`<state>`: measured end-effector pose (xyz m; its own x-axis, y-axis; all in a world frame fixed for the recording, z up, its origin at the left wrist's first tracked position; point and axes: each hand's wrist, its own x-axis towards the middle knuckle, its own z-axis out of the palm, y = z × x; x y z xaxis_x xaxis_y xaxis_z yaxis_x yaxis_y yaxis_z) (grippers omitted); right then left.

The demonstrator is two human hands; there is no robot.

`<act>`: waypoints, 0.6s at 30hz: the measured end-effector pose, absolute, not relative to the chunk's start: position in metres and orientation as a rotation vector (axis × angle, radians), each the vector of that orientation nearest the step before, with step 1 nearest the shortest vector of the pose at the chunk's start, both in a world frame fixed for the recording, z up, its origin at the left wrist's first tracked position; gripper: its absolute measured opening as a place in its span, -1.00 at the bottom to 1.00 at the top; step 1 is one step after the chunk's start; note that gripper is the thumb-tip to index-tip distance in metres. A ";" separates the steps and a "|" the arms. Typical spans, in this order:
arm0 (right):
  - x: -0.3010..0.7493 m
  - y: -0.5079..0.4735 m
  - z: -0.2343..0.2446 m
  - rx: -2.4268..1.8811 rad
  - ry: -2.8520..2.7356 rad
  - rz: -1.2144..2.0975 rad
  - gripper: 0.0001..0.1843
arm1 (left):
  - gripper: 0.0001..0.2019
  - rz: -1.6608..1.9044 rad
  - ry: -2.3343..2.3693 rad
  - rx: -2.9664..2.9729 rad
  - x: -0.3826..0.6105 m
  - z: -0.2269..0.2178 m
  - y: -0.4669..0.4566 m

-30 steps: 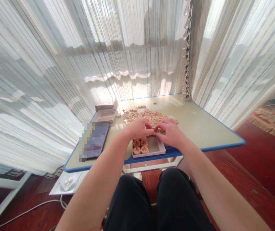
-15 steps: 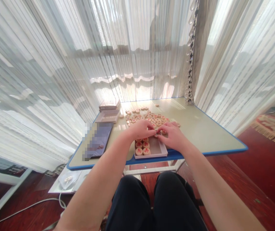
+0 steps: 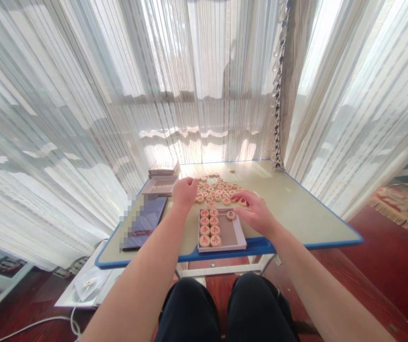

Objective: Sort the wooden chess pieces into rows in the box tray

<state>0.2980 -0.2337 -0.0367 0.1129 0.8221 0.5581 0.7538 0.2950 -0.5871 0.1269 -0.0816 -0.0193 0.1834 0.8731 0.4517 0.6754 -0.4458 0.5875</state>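
A shallow white box (image 3: 240,232) stands at the table's near edge with two columns of round xiangqi pieces (image 3: 204,230) marked in red along its left side. A single dark-marked xiangqi piece (image 3: 231,215) lies at its upper right. My right hand (image 3: 256,211) hovers over the box's far right corner, thumb and fingers apart, its thumb close to that single piece. At the left edge of the spread of loose xiangqi pieces (image 3: 218,198), my left hand (image 3: 185,192) is curled closed. Whatever its fingers hold, if anything, is hidden.
A second shallow box (image 3: 161,185) sits at the table's left, in front of a stacked box (image 3: 163,167). Nearer lies a dark flat item (image 3: 147,222), partly pixelated. One piece (image 3: 231,170) rests alone at the back. Sheer curtains (image 3: 211,71) hang behind the table.
My hands have parted. The left moved away from the box to the loose pieces' left edge; the right let go of the dark-marked piece, which now lies in the box. The view tilted upward.
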 end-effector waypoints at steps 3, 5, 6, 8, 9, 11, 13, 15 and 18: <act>0.288 -0.214 -0.015 -1.450 -1.808 0.208 -0.64 | -0.65 1.208 1.669 2.092 0.123 -0.026 -0.073; 0.281 -0.194 -0.002 -1.453 -1.922 0.210 -0.62 | -0.67 1.178 1.744 2.021 0.121 -0.030 -0.068; 0.278 -0.182 0.003 -1.474 -1.964 0.190 -0.62 | -0.68 1.143 1.760 1.976 0.120 -0.032 -0.066; 0.276 -0.157 0.006 -1.538 -2.041 0.166 -0.62 | -0.70 1.094 1.760 1.910 0.119 -0.034 -0.063; 0.277 -0.145 0.004 -1.590 -2.051 0.164 -0.64 | -0.71 1.083 1.752 1.891 0.119 -0.035 -0.062; 0.281 -0.127 -0.005 -1.655 -2.040 0.143 -0.67 | -0.70 1.069 1.725 1.888 0.121 -0.037 -0.061; 0.287 -0.118 -0.018 -1.636 -2.081 0.095 -0.70 | -0.71 1.051 1.682 1.917 0.124 -0.038 -0.060; 0.291 -0.117 -0.030 -1.588 -2.183 0.034 -0.70 | -0.71 1.053 1.643 1.951 0.127 -0.039 -0.059; 0.293 -0.122 -0.039 -1.510 -2.274 -0.032 -0.66 | -0.72 1.051 1.618 1.950 0.132 -0.038 -0.055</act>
<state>0.2926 -0.1219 -0.0390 -0.3301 0.8783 0.3458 0.8876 0.4135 -0.2029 0.1319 -0.0552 -0.0381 0.0491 0.9543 0.2949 0.6573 -0.2532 0.7098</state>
